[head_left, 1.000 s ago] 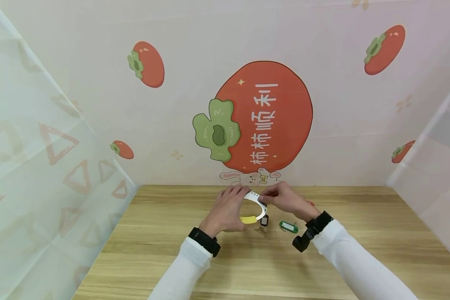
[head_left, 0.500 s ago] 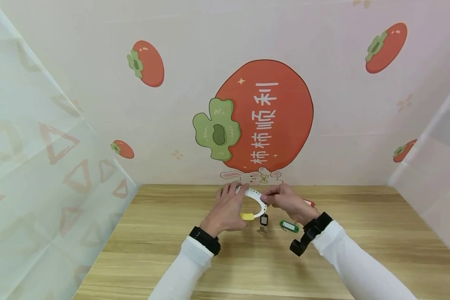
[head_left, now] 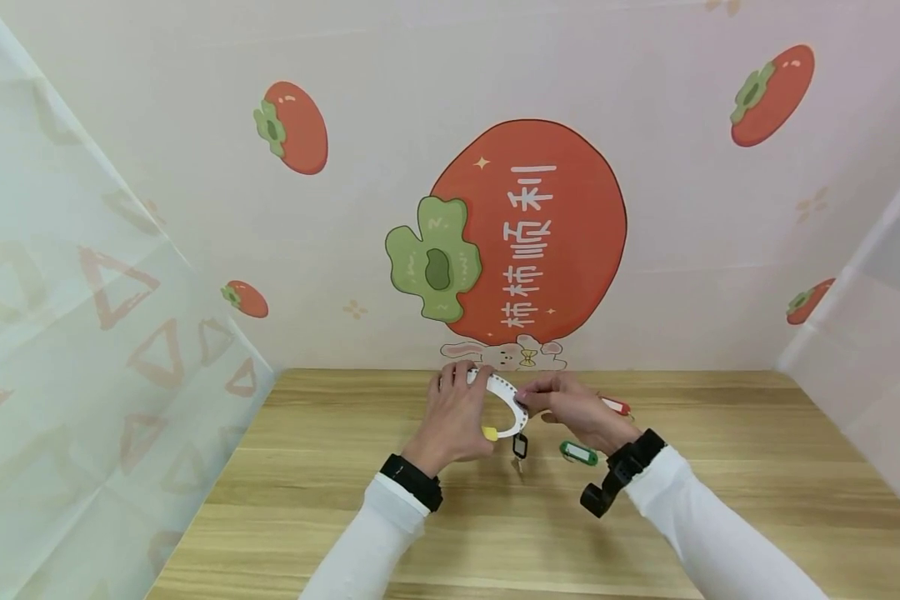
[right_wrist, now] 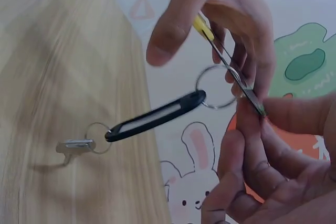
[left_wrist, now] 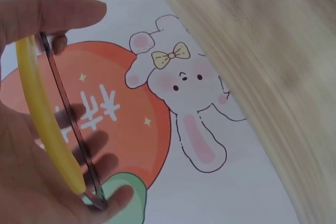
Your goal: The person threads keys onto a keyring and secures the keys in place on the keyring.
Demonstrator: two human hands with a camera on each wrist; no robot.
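My left hand grips a large white metal key hoop, which has small holes along its band and a yellow grip. On the hoop's right side, my right hand pinches the band between thumb and fingers, as the right wrist view shows close up. A black key tag hangs from the hoop by a split ring. From the tag's other end, a small key dangles on a second ring. Part of the hoop is hidden behind my left fingers.
On the wooden table, a green key tag lies below my right hand. A red key tag lies behind it, partly covered by the hand. A printed cloth backdrop rises behind the table's far edge.
The hoop has turned a little, showing less yellow. The black tag and key have swung slightly left. My right hand has shifted slightly left along the hoop, and more of the red tag shows.
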